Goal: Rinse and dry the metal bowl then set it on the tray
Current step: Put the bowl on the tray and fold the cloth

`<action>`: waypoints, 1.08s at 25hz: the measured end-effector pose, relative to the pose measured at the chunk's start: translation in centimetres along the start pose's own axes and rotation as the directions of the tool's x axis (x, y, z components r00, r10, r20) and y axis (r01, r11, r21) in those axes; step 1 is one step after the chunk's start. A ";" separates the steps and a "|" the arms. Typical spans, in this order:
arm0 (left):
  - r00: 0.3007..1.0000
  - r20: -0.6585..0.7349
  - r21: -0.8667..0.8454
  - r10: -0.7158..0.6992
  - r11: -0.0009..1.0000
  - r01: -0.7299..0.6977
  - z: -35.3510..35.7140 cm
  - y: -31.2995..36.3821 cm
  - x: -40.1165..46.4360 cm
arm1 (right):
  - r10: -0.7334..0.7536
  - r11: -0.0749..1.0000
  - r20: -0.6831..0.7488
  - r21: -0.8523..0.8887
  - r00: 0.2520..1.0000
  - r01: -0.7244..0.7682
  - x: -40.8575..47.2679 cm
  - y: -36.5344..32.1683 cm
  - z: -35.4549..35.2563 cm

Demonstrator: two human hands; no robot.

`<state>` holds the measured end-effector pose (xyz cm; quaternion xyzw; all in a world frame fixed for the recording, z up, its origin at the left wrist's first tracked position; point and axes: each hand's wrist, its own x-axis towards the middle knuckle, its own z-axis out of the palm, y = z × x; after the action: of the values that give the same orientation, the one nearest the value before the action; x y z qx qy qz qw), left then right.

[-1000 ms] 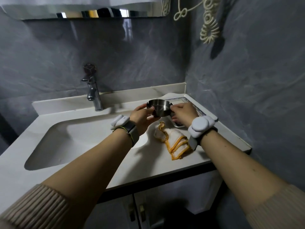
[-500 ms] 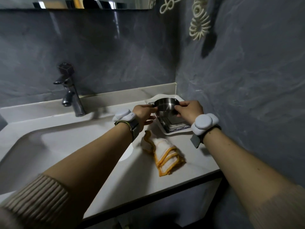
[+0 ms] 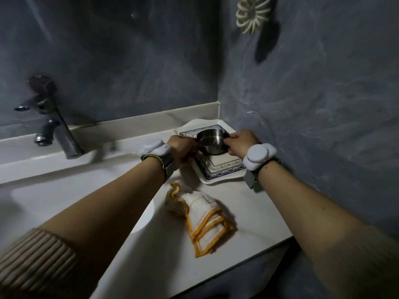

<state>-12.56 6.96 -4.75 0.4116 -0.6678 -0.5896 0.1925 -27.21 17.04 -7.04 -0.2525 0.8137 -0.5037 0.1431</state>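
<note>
Head view: one metal bowl (image 3: 212, 141) sits upright on the one tray (image 3: 220, 169) at the far right corner of the table (image 3: 164, 244). Two hands grip its rim: left hand (image 3: 182, 146) on the left side, right hand (image 3: 241, 142) on the right. One folded cloth (image 3: 201, 214) lies near the tray, apart from it. One tap (image 3: 51, 121) stands far left above the sink (image 3: 54, 197).
</note>
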 end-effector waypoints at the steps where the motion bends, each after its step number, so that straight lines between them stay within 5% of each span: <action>1: 1.000 0.003 0.013 -0.008 1.000 0.007 -0.1 0.0 0.2 | 0.003 1.000 -0.002 -0.008 1.000 -0.003 0.1 0.0 0.1; 14: 0.992 0.117 0.124 -0.052 0.992 0.037 0.2 1.0 -0.3 | 0.045 0.988 0.028 -0.149 0.999 -0.040 0.1 -0.3 -1.2; 21: 0.995 0.086 0.079 0.043 0.996 -0.049 -2.5 0.0 -3.4 | -0.032 0.993 -0.014 -0.113 0.999 0.030 -2.0 -0.7 -1.6; 27: 0.991 0.081 0.266 0.108 0.956 -0.126 -6.3 -1.9 -8.3 | -0.114 0.986 -0.083 -0.133 0.990 0.102 -7.7 -1.6 -1.3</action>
<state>-2.42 9.52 -3.18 0.3743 -0.7711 -0.4937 0.1471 -20.99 21.67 -5.19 -0.2821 0.8350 -0.4683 0.0623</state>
